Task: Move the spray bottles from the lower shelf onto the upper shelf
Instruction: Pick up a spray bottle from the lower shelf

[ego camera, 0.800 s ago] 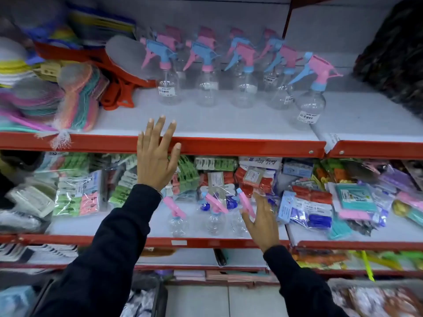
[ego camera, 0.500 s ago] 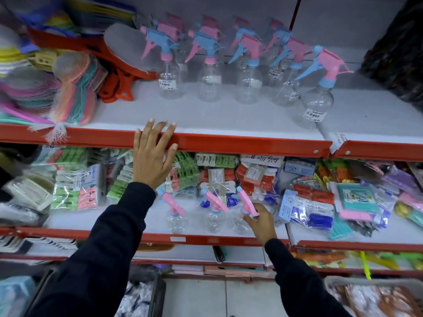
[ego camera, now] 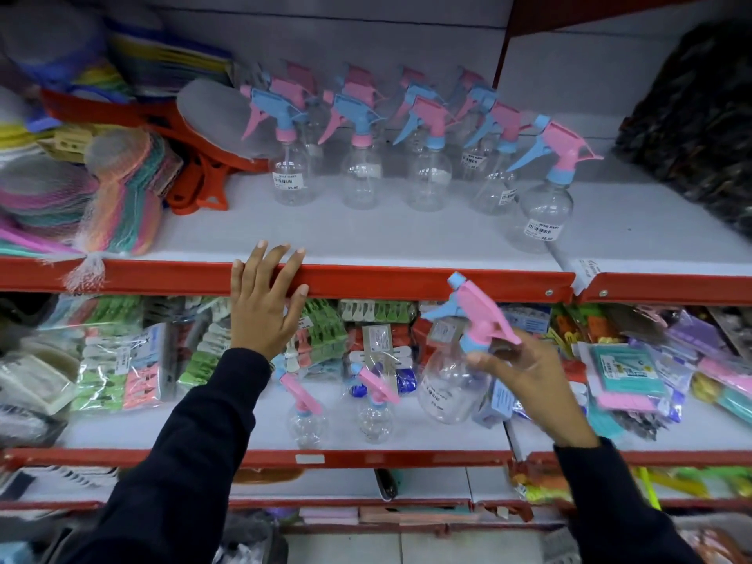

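My right hand [ego camera: 529,384] grips a clear spray bottle [ego camera: 451,384] with a pink and blue trigger head by its neck, tilted, lifted in front of the lower shelf [ego camera: 407,457]. Two more clear spray bottles [ego camera: 305,421] [ego camera: 374,417] with pink triggers stand on the lower shelf, left of the held one. Several spray bottles [ego camera: 431,177] stand in rows on the upper shelf [ego camera: 407,278]; the nearest one [ego camera: 545,205] stands at the right end. My left hand [ego camera: 264,307] rests flat with spread fingers on the upper shelf's red front edge.
Netted brushes [ego camera: 118,205] and orange items [ego camera: 195,189] fill the upper shelf's left side; a dark bundle [ego camera: 691,128] sits at its right. Packs of clothes pegs [ego camera: 122,372] and packaged goods [ego camera: 626,372] crowd the lower shelf behind and beside the bottles.
My right hand has closed on the rightmost bottle on the lower shelf and lifted it up and to the right. My left hand has stayed on the upper shelf's edge.
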The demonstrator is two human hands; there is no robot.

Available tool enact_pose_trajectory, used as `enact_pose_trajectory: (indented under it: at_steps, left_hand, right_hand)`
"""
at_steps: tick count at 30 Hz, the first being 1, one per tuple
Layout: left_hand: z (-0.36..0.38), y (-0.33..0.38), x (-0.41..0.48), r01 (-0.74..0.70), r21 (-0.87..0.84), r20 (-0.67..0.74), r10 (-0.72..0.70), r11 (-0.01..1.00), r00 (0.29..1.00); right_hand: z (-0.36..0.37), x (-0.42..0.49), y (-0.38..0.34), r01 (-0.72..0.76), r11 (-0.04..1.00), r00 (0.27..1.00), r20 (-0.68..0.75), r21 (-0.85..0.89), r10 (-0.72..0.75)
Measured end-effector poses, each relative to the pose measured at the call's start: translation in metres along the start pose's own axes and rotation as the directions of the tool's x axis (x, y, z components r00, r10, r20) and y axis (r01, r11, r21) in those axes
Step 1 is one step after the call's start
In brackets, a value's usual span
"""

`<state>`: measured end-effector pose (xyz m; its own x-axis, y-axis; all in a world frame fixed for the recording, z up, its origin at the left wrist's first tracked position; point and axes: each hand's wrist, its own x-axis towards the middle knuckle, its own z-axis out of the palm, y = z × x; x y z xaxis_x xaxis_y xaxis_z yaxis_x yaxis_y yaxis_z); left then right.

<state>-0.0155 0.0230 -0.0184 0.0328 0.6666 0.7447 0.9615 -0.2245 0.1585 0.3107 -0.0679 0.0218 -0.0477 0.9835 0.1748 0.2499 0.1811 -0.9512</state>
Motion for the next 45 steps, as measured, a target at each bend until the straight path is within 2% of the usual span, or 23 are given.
enact_pose_trajectory:
  at_steps: [5, 8, 11, 18, 23, 30, 39, 42, 45]
  left_hand:
    - [0.002, -0.003, 0.001, -0.010, 0.017, 0.006, 0.009, 1.000, 1.000]
    - [0.003, -0.004, 0.000, -0.014, 0.030, 0.002, 0.014, 0.999, 1.000]
    - [0.003, -0.004, 0.000, -0.006, 0.022, 0.001, 0.006, 1.000, 1.000]
    - [0.005, -0.006, 0.002, 0.002, 0.021, -0.005, -0.002, 1.000, 1.000]
    - [0.007, -0.005, 0.002, -0.007, 0.033, -0.045, 0.009, 0.999, 0.999]
    - [0.012, -0.005, 0.003, -0.028, 0.064, -0.096, 0.034, 0.998, 0.995]
    - [0.008, -0.004, 0.002, -0.013, 0.065, -0.063, 0.017, 0.998, 0.998]
    - [0.004, -0.003, 0.001, -0.011, 0.063, -0.032, 0.013, 0.998, 0.999]
    - [-0.001, -0.006, -0.001, -0.003, 0.027, 0.000, 0.003, 1.000, 1.000]
  right_hand:
    - [-0.020, 0.032, -0.077, 0.200, 0.980, 0.972, -0.130, 0.014, -0.197]
    - [-0.019, 0.067, -0.104, 0.308, 0.949, 0.922, -0.224, -0.064, -0.315]
    - [-0.006, 0.106, -0.111, 0.345, 0.929, 0.883, -0.290, -0.135, -0.370]
    - [0.023, 0.168, -0.085, 0.260, 0.938, 0.881, -0.342, -0.229, -0.328]
    - [0.031, 0.189, -0.065, 0.252, 0.918, 0.853, -0.378, -0.307, -0.360]
    - [0.024, 0.193, -0.060, 0.242, 0.946, 0.880, -0.361, -0.217, -0.307]
    - [0.019, 0.187, -0.064, 0.219, 0.963, 0.931, -0.264, -0.157, -0.254]
    - [0.022, 0.163, -0.066, 0.230, 0.957, 0.900, -0.334, -0.179, -0.279]
    - [0.041, 0.112, -0.057, 0.285, 0.943, 0.819, -0.468, -0.172, -0.332]
